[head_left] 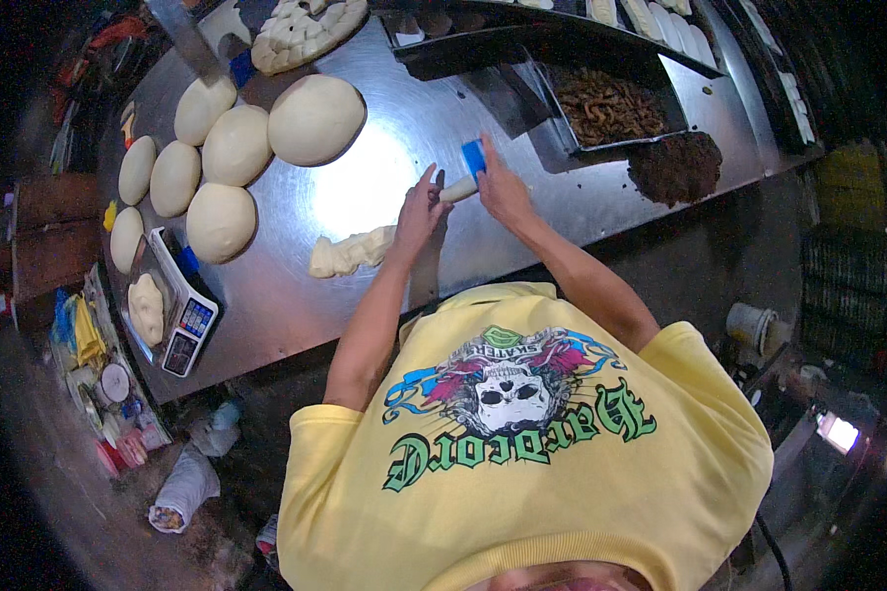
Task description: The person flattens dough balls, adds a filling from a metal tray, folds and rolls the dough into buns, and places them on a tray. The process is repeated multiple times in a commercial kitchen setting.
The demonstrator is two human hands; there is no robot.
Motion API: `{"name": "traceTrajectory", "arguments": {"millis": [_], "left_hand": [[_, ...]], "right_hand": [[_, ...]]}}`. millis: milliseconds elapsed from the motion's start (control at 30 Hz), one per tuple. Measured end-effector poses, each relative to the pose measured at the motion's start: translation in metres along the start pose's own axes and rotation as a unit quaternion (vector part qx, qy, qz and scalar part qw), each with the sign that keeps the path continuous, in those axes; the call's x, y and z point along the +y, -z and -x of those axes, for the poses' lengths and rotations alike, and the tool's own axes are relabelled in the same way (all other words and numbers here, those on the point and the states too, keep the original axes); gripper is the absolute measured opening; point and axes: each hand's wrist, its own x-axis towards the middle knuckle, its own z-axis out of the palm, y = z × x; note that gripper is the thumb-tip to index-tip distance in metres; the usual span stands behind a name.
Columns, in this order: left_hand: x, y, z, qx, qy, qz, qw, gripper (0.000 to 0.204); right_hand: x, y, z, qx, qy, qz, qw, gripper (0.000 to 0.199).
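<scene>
While the grip of the right hand (506, 190) grasps a flat blue scraper (474, 158), a short pale dough rope (458, 189) lies between the two hands at the centre of the frame, on a shiny metal bench (286, 305). The left hand (420, 209) is at the rope's left end with its index finger extended; whether its grip is clenched on the dough or released cannot be told.

Containers: a rectangular metal tray (629, 141), upper right, holds a heap of brown, strip-like pieces (611, 103). A long dark tray (660, 51) at the upper edge carries pale oblong pieces (655, 20). The white-and-grey digital scale (195, 320), lower left of the bench, supports one pale dough lump (147, 307) on its pan. A white bucket (749, 320) stands at the right; its contents cannot be made out.

Visibility: the upper edge cuts off the dark tray and part of a scored pale dough mound (306, 34). The left forearm overlaps the right end of a lumpy pale dough strip (350, 253).

Count: seven smooth, rounded dough balls (237, 145), upper left; one scraper; one rope; one strip; one mound; one dark-brown crumbly pile (675, 169) beside the metal tray. The oblong pieces cannot be counted reliably.
</scene>
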Motion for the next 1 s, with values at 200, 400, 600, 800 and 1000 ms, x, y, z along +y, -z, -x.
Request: {"name": "traceTrajectory", "arguments": {"millis": [200, 400, 600, 800, 1000], "left_hand": [[-0.008, -0.001, 0.008, 0.04, -0.014, -0.017, 0.999, 0.083], [-0.004, 0.001, 0.014, 0.056, -0.024, -0.005, 0.998, 0.083], [-0.01, 0.017, 0.027, 0.039, -0.024, -0.025, 0.999, 0.06], [0.002, 0.019, 0.031, 0.042, 0.126, 0.24, 0.962, 0.042], [0.034, 0.014, 0.023, 0.022, 0.199, 0.283, 0.938, 0.043]], "right_hand": [[-0.033, -0.012, 0.014, -0.065, -0.027, 0.027, 0.997, 0.078], [-0.045, -0.022, 0.024, -0.091, -0.004, -0.002, 0.996, 0.084], [-0.026, -0.012, 0.006, 0.0, -0.001, -0.063, 0.998, 0.081], [-0.034, 0.027, 0.0, -0.028, -0.056, 0.0, 0.998, 0.08], [-0.023, 0.011, -0.001, -0.037, -0.053, 0.036, 0.997, 0.083]]}}
